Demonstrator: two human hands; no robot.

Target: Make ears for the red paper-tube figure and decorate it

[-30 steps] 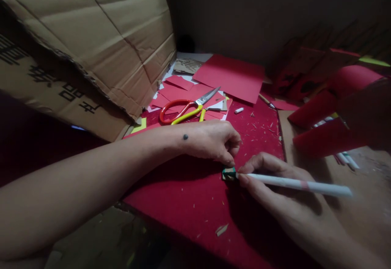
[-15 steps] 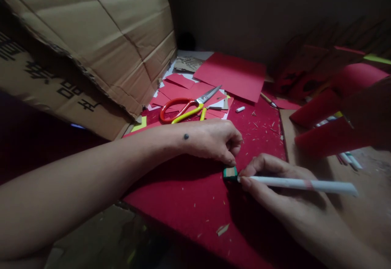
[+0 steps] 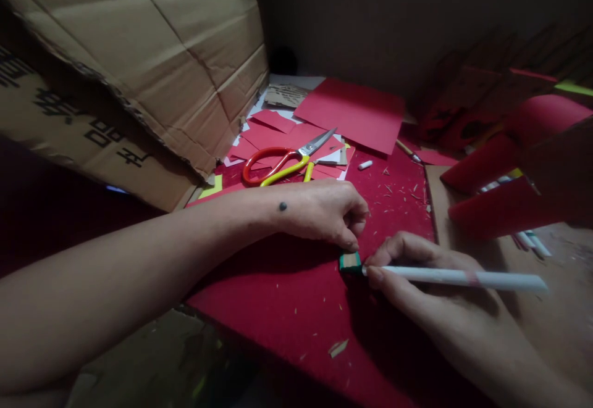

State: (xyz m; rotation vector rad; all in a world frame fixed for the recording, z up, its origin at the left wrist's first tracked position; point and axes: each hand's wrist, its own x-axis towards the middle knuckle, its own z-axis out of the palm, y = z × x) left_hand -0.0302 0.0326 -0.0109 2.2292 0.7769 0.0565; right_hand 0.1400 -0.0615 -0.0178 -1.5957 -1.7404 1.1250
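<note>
My right hand (image 3: 417,284) grips a slim white marker pen (image 3: 500,280) with a faint pink band, close to its tip. That tip meets the dark green near edge of a small cardboard piece (image 3: 351,261), green at its sides with a tan stripe in the middle. Fingers curled, my left hand (image 3: 331,213) holds this piece at its far edge with the thumb. Its other fingertips are hidden. Beyond my left wrist lie scissors (image 3: 296,161) with red and yellow handles, blades apart. A small white cap (image 3: 365,165) lies to their right.
A large cardboard box panel (image 3: 176,56) leans at the left. Red paper sheets (image 3: 356,112) and scraps lie at the back of the red tabletop (image 3: 278,297). Red paper rolls (image 3: 495,207) stand at the right by several pens. Shavings dot the surface.
The marker pen and my right hand have shifted very slightly to the right. My left hand and the cardboard piece stay nearly in place.
</note>
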